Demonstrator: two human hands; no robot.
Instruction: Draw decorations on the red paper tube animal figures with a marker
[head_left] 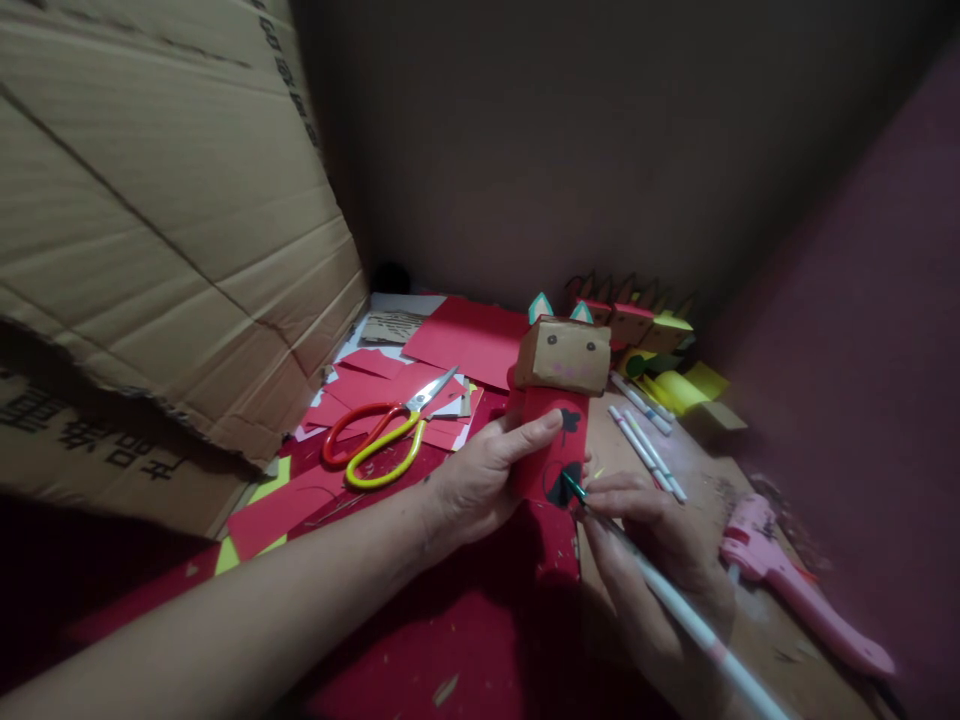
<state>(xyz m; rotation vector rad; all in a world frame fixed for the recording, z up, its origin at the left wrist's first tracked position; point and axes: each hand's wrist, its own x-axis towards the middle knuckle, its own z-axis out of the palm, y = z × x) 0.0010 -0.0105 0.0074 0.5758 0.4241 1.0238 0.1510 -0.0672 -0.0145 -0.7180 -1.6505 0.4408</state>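
A paper animal figure (pixel 564 358) has a brown cardboard box head with drawn eyes, pale teal-edged ears and a red body. My left hand (pixel 491 470) is closed around the red body, its thumb resting on the front beside a dark drawn shape. In my right hand (pixel 652 560) is a white marker pen (pixel 675 605), held in a pinch. Its green tip touches a dark, partly filled rounded shape low on the body. Scissors (pixel 409 425) with one red and one yellow handle lie left of my left hand, blades part-open.
Red paper pieces (pixel 472 340) are spread at the back left, beside a tall cardboard box (pixel 172 220). More marker pens (pixel 649 450) lie right of the figure. A pink glue gun (pixel 795 580) rests by the right wall. Similar paper figures (pixel 637 320) stand behind, near yellow paper (pixel 686 390).
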